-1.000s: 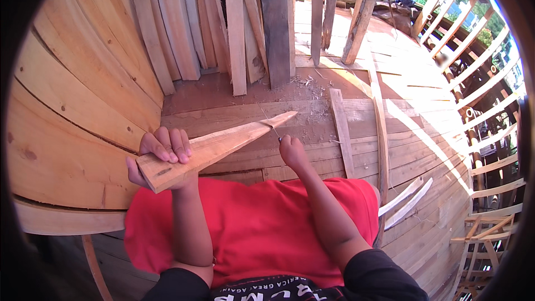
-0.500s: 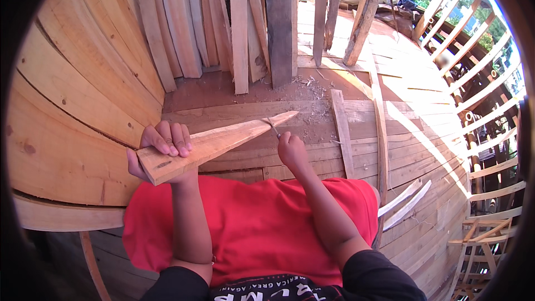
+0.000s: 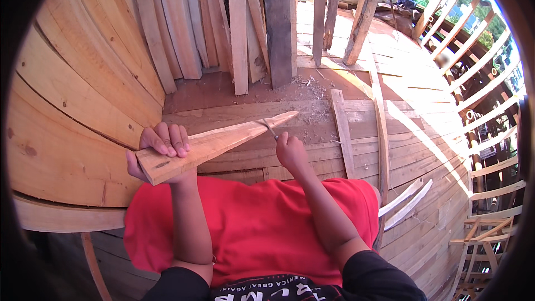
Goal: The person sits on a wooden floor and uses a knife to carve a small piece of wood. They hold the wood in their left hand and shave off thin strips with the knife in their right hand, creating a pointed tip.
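Two hands, left [image 3: 166, 141] clasping tapered board [image 3: 220, 142], right [image 3: 291, 148] fisted around slim tool [image 3: 271, 129]

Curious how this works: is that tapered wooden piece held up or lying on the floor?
Held up: the left hand grips the wide end of the wooden piece. Whether its narrow tip touches the floor, I cannot tell.

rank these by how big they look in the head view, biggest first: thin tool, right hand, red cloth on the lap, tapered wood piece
1. Red cloth
2. Tapered wood piece
3. Right hand
4. Thin tool, judged by its visible part only, since the grip hides the rest
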Demonstrator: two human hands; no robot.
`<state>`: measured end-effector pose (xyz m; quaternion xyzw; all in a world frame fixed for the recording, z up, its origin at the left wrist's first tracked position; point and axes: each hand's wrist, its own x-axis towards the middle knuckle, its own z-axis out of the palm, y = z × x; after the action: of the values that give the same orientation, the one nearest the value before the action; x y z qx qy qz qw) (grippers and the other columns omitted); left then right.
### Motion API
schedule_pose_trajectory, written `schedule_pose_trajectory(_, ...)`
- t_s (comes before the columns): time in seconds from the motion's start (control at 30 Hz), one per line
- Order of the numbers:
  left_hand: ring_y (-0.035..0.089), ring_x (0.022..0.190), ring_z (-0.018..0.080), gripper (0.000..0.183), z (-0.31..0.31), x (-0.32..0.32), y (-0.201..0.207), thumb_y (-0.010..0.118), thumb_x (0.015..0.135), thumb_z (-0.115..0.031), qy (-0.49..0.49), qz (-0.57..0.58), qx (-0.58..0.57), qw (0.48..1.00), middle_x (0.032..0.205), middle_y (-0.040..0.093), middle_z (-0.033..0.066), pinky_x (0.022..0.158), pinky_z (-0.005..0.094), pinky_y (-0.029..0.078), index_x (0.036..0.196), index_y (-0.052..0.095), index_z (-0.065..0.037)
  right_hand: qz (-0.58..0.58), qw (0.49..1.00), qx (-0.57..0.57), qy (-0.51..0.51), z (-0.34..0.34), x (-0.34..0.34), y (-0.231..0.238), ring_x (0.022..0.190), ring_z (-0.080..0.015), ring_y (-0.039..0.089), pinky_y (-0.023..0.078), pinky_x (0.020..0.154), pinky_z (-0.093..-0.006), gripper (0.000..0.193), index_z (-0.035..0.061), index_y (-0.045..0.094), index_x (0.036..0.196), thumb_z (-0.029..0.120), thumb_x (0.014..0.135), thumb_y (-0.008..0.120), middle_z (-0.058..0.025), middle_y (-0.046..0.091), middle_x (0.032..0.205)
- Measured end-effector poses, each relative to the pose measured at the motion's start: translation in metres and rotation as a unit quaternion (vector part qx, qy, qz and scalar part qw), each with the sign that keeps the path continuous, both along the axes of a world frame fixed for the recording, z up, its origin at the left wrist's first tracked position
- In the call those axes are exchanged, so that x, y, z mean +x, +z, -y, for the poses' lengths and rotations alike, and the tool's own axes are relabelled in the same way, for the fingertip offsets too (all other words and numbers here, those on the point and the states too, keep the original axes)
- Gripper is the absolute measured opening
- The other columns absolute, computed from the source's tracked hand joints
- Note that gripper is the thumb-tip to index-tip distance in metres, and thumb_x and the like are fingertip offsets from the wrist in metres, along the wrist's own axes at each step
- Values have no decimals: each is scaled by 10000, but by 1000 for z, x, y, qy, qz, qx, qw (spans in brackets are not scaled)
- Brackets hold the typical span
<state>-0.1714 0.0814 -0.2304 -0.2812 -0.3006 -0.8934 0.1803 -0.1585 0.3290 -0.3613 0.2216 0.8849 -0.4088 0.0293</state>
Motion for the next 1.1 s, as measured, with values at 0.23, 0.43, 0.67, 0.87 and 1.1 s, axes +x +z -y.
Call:
schedule_pose_trajectory(0.23,462,470,172,636,-14,12,8,308,954,-625,-6,-7,-19,1000,594,476,53,508,293,402,677,487,-82,-39,999,-22,30,13,-3,-12,949,-533,606,461,876,-583,586,-88,667,889,374,999,324,-370,635,950)
schedule_pose_trajectory(0.43,460,473,179,629,-26,10,12,322,956,-622,-33,-15,-14,999,604,469,56,512,303,403,682,486,-79,-5,998,57,26,-71,-26,-88,923,-565,587,451,854,-587,497,-85,598,984,355,995,367,-375,617,1024)
schedule_pose_trajectory(0.67,463,469,173,621,-20,16,9,323,957,-617,-22,-15,-25,999,604,474,56,510,301,399,681,486,-85,-2,991,-88,97,14,8,25,988,-538,582,434,893,-598,500,-52,637,960,360,981,354,-351,627,1016)
schedule_pose_trajectory(0.87,458,465,172,620,-13,2,6,318,960,-613,-30,-22,-21,999,597,471,55,515,297,397,682,486,-84,-55,995,46,70,-31,-14,-38,954,-549,584,438,880,-597,489,-45,633,964,357,985,354,-361,627,950)
schedule_pose_trajectory(1.1,452,473,161,611,-11,11,8,320,956,-609,-27,-23,-33,999,599,469,46,521,291,395,677,482,-91,10,992,-66,103,22,18,42,965,-544,581,439,886,-594,523,-65,649,929,352,977,337,-358,628,984)
